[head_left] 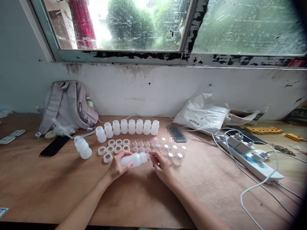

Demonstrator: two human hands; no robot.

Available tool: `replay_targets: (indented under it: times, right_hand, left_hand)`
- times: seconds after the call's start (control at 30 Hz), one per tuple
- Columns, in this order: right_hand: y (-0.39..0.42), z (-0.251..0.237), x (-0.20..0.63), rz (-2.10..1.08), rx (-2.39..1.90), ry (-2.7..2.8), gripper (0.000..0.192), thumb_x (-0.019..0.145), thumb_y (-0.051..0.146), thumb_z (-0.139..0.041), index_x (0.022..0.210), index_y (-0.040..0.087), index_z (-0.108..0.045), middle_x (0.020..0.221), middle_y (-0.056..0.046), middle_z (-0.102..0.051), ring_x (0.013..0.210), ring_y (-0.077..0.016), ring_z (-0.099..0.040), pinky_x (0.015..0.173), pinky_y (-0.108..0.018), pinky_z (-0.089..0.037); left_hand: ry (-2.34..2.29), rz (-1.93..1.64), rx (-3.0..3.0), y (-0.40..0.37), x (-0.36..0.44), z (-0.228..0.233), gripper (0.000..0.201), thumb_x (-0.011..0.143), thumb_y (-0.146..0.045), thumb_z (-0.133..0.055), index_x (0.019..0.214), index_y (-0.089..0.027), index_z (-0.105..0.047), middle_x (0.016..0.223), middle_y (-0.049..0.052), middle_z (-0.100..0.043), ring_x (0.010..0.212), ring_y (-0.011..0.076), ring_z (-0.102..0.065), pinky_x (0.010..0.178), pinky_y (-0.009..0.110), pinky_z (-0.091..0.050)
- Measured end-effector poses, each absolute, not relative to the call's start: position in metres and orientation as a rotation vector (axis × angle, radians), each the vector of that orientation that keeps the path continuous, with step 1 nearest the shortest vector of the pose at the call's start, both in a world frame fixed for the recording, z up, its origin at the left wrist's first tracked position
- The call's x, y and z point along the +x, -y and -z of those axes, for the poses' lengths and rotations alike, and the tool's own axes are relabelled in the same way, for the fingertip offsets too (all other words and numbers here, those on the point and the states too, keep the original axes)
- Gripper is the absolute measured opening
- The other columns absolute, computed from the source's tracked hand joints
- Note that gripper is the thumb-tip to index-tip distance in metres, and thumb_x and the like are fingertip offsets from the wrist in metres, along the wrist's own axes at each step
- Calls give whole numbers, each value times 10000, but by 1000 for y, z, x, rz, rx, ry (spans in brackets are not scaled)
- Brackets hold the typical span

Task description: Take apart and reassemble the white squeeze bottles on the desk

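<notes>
Row of bottles (131,127) is lined up behind rings (118,152) and nipples (141,144), caps (164,151) are parked just right of those, backpack (66,103) is dumped back left.

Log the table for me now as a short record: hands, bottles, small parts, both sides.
Left hand: holds a bottle, tipped sideways
Right hand: at that bottle's mouth; fingertip contents unclear
Row: eight bottles, upright
Small parts: rings, clear cups
Left side: phone, backpack
Right side: power strip, silver bag
</notes>
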State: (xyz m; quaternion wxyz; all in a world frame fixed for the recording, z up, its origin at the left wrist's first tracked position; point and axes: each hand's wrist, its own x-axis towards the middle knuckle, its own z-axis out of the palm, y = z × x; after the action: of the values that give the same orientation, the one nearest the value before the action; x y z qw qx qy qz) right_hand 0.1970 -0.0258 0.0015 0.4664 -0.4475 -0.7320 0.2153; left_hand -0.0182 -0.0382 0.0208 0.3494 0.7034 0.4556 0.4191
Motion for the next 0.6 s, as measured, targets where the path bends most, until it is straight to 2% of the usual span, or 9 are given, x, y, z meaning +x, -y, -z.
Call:
replay_targets:
  times: [0.23,0.33,0.43,0.6]
  right_hand:
    - [27,-3,198,-564,-1111,1809,189,859,307,-374,824,189,-517,662,-6,-481,552,-113,-428,499,-221,-343]
    - [27,-6,200,-596,-1106,1822,239,852,335,-387,686,183,-466,595,15,-437,518,-100,-392,478,-216,-313]
    - [26,-8,201,-709,-1108,1824,359,850,371,-382,544,185,-349,506,39,-350,466,-83,-325,443,-217,-261]
    - [25,-13,203,-926,-1119,1831,426,859,410,-341,500,182,-309,473,45,-301,444,-73,-294,436,-220,-239]
  left_hand:
    - [-1162,-1081,1791,39,-19,-23,288,694,-331,-563,931,-170,-533,895,39,-574,812,177,-545,689,263,-445]
    - [-1128,-1067,1789,38,-20,-23,283,692,-317,-565,932,-169,-535,905,40,-572,800,173,-544,681,261,-442]
    - [-1108,-1036,1791,38,-21,-22,289,688,-327,-567,929,-172,-536,894,41,-572,787,175,-545,671,266,-441]
    - [-1090,-1016,1748,37,-21,-21,296,672,-341,-574,910,-166,-545,885,47,-578,774,181,-544,658,268,-434]
